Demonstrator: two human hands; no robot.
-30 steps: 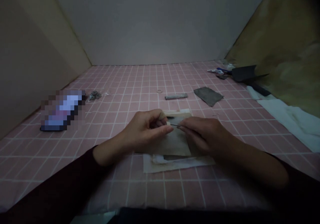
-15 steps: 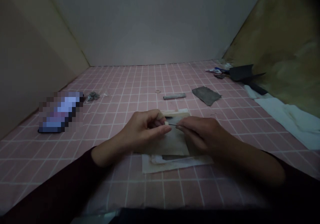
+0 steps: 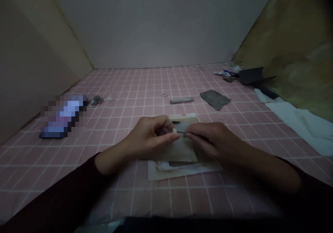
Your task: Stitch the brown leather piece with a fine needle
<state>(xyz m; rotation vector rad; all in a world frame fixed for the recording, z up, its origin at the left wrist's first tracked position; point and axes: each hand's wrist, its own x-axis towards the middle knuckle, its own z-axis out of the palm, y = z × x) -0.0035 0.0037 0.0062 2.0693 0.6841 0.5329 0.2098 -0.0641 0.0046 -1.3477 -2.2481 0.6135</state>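
Observation:
Between thumb and fingers, my left hand (image 3: 152,136) pinches a small pale piece (image 3: 174,130); it is too small to tell its exact kind. My right hand (image 3: 208,137) is closed around a thin metal rod-like tool (image 3: 181,132), whose tip meets the pale piece. Most of the tool is hidden in the right fingers. Both hands are held over a greyish sheet (image 3: 179,151), which lies on a stained white cloth or paper (image 3: 161,175) on the table.
Beyond the hands lie a pale ring (image 3: 164,95), a grey tube (image 3: 182,100) and a dark grey sandpaper-like sheet (image 3: 215,99). A phone (image 3: 63,117) and a bag of small rings (image 3: 96,100) are at left. Right are a black dustpan-like object (image 3: 251,76) and white sheets (image 3: 299,122).
Both hands have shifted very slightly, with the pale piece and the tool tip a touch lower and to the right. The grips look the same.

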